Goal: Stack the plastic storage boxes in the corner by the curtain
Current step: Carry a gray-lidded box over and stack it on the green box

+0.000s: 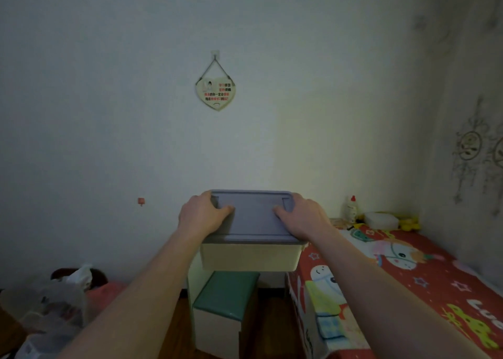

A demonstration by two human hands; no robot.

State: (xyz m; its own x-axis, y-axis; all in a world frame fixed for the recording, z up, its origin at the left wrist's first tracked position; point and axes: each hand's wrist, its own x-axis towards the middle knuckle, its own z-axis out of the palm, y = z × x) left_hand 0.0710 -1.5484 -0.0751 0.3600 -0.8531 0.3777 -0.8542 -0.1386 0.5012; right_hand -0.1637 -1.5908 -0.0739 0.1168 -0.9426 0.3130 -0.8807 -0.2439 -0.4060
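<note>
Left hand (202, 214) and right hand (304, 217) clamp the lid ends of the grey-lidded box (251, 233), held in the air above the green-lidded box (226, 304) beside the bed (408, 277). Risk: an off-centre lowering tips the stack.

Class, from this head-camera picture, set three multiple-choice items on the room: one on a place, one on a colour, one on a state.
1. Where does the heart-shaped wall plaque hang?
A. On the white wall above the box
B. On the bed
C. On the floor

2. What colour is the lid of the cream plastic storage box?
A. Red
B. Grey-blue
C. Yellow

3. How is the box held?
A. One hand underneath
B. Not held
C. Both hands at the lid's sides

Answers: 1 A, it hangs by a cord from a hook. 2 B, the lid shows grey-blue. 3 C, the left hand and the right hand grip opposite edges.
</note>
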